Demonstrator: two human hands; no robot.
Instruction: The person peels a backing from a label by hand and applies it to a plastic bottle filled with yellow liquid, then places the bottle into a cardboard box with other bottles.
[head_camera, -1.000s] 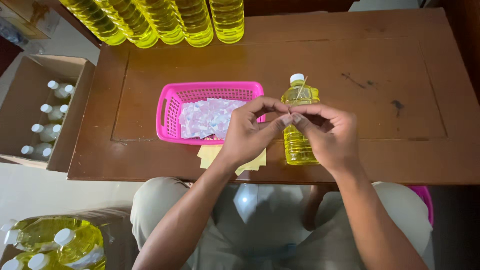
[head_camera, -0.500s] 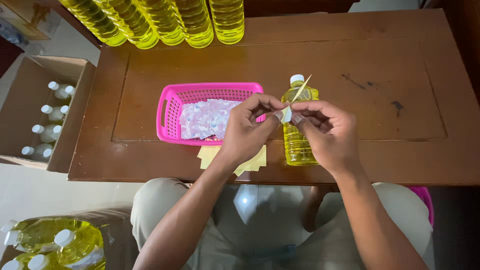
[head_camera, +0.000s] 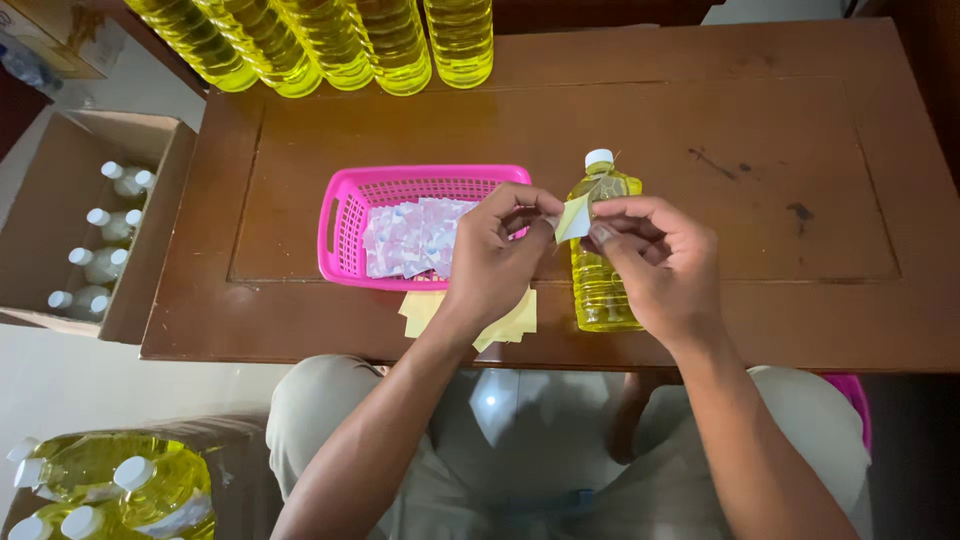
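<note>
**Sticker pinched between both hands, right over the bottle**

While the bottle (head_camera: 600, 255) of yellow oil stands upright on the wooden table (head_camera: 700, 130), you hold a small pale sticker (head_camera: 573, 217) just in front of its neck, and that bottle is the landmark for everything here. Your left hand (head_camera: 495, 255) comes in from the bottle's left, thumb and forefinger pressed together on the sticker's left edge. Your right hand (head_camera: 655, 260) sits over the bottle's body, fingertips (head_camera: 603, 232) pinching the right edge, the other fingers curled in. The sticker lies tilted, its long side running up toward the white cap (head_camera: 599, 158); whether the backing is off, I cannot tell. Both hands touch it, but the right one is nearer the bottle, hiding part of its middle. Left of the bottle sits a pink basket (head_camera: 345, 215) with a heap of pale packets (head_camera: 410, 240) inside, and yellow paper slips (head_camera: 500, 322) lie below that, near the table edge. Beyond the bottle, a row of full bottles (head_camera: 330, 40) lines the far side.
</note>
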